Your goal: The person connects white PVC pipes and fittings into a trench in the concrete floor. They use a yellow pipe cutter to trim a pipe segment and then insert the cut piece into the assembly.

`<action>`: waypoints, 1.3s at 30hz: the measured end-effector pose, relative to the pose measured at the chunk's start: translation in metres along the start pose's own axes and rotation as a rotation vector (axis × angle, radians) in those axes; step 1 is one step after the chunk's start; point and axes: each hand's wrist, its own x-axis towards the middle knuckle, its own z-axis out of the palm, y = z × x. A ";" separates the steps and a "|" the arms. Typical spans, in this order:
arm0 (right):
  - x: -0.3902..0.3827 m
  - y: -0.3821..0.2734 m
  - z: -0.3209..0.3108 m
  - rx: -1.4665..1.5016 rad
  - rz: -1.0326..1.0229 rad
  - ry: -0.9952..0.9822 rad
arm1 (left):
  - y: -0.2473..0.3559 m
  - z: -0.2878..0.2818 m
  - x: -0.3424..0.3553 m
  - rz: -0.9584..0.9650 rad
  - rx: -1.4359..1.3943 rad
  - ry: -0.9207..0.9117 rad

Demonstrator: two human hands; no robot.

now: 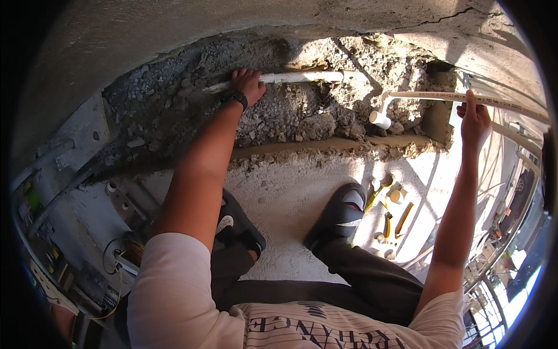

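A white plastic pipe (302,77) lies lengthwise in a rubble-filled trench (317,125). My left hand (250,88), with a dark watch on the wrist, is over its left part, fingers curled across it; their undersides are hidden. At the right, my right hand (476,121) holds a thinner cream pipe (424,95), one finger extended up across it. This pipe's left end bends down through a small elbow to a wider white fitting (380,120), which hangs over the trench near loose stones. The right end runs on toward the picture's rim.
A concrete wall (174,29) curves along the far side. Yellow-handled tools (381,192) and several small fittings lie right of my right shoe (340,212). Metal bars (52,157) and clutter are at the left. More pipes (517,139) lie at the right.
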 end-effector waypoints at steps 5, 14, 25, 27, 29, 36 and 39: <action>-0.005 0.000 0.023 -0.090 -0.012 -0.015 | 0.000 -0.004 0.002 0.013 0.019 0.001; 0.007 0.005 0.046 -0.194 -0.029 0.018 | -0.002 -0.016 0.005 0.027 -0.007 -0.126; -0.013 0.005 0.046 -0.369 0.113 -0.219 | -0.001 -0.018 -0.007 0.120 -0.012 -0.015; -0.034 0.003 0.041 -0.455 0.068 -0.273 | 0.001 -0.021 -0.011 0.174 -0.001 -0.008; -0.070 -0.013 0.026 -0.583 -0.013 -0.462 | -0.015 -0.016 -0.021 0.201 -0.029 0.045; -0.212 0.029 -0.039 -0.589 -0.054 -1.112 | 0.005 -0.031 -0.018 0.137 -0.062 -0.050; -0.250 0.038 -0.033 -0.636 -0.005 -1.069 | -0.003 -0.026 -0.019 0.143 -0.065 -0.018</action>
